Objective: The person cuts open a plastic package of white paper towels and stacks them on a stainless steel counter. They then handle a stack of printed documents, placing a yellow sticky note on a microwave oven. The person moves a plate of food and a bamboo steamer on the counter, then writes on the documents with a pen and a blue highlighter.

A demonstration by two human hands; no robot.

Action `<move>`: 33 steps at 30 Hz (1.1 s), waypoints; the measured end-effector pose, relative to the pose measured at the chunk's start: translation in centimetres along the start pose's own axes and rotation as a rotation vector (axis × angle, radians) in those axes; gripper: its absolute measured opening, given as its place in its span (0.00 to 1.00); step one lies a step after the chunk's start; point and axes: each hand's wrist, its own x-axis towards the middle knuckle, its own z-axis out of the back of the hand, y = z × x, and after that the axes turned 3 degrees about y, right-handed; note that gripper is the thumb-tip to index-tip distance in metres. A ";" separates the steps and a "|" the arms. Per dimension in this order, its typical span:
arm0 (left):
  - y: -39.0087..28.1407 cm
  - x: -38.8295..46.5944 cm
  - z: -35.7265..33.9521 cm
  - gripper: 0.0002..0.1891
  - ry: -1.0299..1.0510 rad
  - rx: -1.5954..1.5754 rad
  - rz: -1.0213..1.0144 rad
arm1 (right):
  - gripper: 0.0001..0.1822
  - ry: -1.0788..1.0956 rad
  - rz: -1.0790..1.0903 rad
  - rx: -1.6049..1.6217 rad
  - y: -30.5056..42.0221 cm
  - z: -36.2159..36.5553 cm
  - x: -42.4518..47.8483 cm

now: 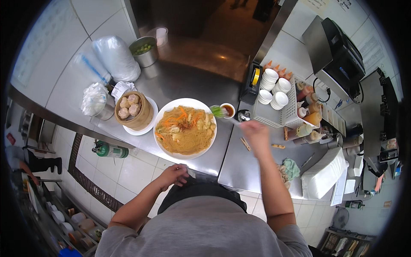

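My right hand [256, 136] is raised over the counter, its fingers closed on a thin utensil [236, 122] that is blurred. Just past the utensil, a green and white garnish [218, 111] sits at the right rim of a white plate [157, 144]. Fried noodles [186, 141] with carrot strips and pale pieces fill that plate. Beside the garnish stands a small white dish of dark red sauce [228, 110]. My left hand [175, 177] hangs low before the counter's front edge, fingers partly curled; whether it holds anything is unclear.
Left of the noodles, a bamboo steamer [141, 115] of dumplings rests on a white plate [155, 107]. Behind stands a metal pot [147, 57] of green fruit. At right are a call bell [244, 115], stacked white dishes [279, 99], sauce bottles [313, 119], clothespins [245, 144] and cloths [291, 168].
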 end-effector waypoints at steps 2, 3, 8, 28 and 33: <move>0.7 0.6 1.2 0.22 -0.014 -0.188 -0.127 | 0.11 0.092 0.157 -0.289 0.3 -5.5 -1.5; 0.9 0.9 1.6 0.22 -0.016 -0.280 -0.188 | 0.10 0.111 0.329 -0.457 0.1 -6.8 -1.8; 0.3 3.9 1.8 0.19 -0.117 -0.545 -0.280 | 0.09 -0.106 0.397 -0.367 -0.4 -7.1 -1.6; -19.0 19.1 5.4 0.18 -0.419 -0.745 -0.631 | 0.10 -1.026 -0.218 -0.203 -12.3 37.2 4.4; -18.0 21.6 3.4 0.21 -0.555 -0.874 -0.505 | 0.10 -0.886 -0.359 -0.594 -15.9 39.2 12.7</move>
